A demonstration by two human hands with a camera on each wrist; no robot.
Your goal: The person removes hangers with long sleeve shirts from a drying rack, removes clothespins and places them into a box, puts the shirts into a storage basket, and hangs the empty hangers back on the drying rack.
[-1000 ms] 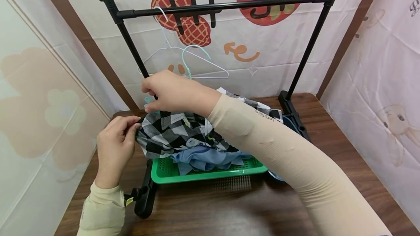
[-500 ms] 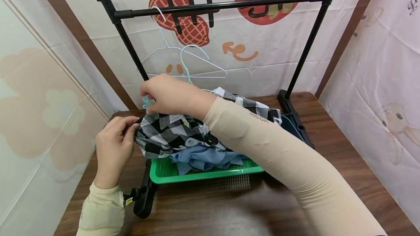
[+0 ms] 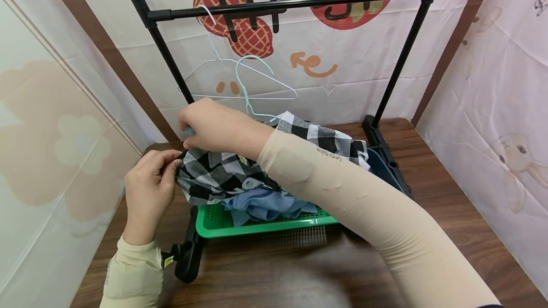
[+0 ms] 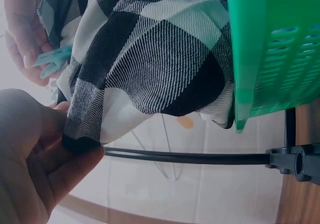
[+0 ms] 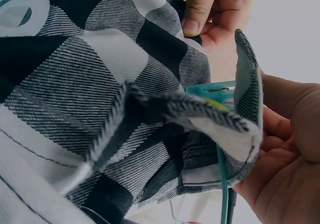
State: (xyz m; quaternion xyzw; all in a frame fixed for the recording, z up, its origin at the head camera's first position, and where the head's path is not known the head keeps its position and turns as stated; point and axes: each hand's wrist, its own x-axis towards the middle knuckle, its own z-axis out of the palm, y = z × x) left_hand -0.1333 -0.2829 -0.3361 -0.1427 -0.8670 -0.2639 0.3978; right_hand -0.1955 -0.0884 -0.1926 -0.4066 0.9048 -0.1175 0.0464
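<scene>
A black-and-white checked shirt lies bunched over a green basket. My left hand pinches the shirt's dark edge at its left end, between thumb and fingers. Just above, my right hand holds a teal clothespin by the shirt; in the head view the hand mostly hides it. The mint-green hanger runs into the shirt, its hook standing up behind my right wrist. In the right wrist view, a folded shirt flap stands up before the clothespin.
A black clothes rack stands over the basket, with a white hanger on its bar at the left. Blue cloth lies in the basket. A dark blue container stands right of it on the wooden table.
My right hand has shifted slightly left and down, and its fingers now cover more of the clothespin. More of the mint-green hanger's shoulder shows. My left hand keeps its pinch on the shirt.
</scene>
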